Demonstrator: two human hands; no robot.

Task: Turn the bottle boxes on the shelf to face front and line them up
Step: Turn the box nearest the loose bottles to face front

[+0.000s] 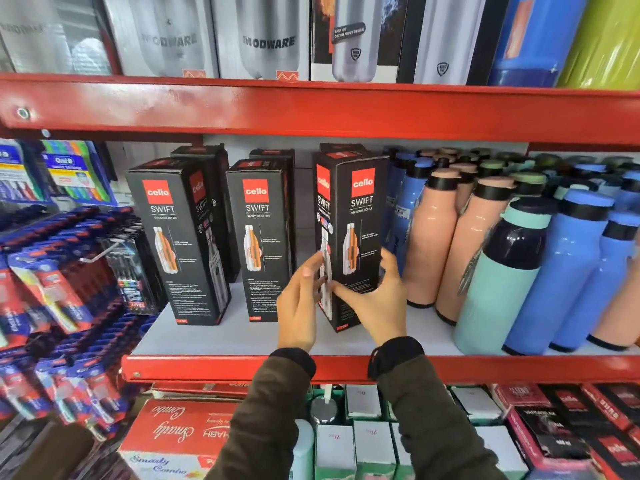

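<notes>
Three tall black bottle boxes with red logos stand on the grey shelf board (221, 341). The left box (176, 237) is turned a little, showing its right side. The middle box (259, 237) faces front. The right box (356, 216) is angled, with its left side and its front both showing. My left hand (299, 306) touches that box's left side with its fingers spread. My right hand (377, 299) cups its lower front, thumb across the corner. More black boxes (211, 157) stand behind the front row.
Peach, blue and teal bottles (502, 258) crowd the shelf right beside the right box. Toothbrush packs (52, 271) hang at the left. A red shelf beam (311, 109) runs overhead and a red front lip (194, 368) runs below. Red and white boxes sit on the lower shelf.
</notes>
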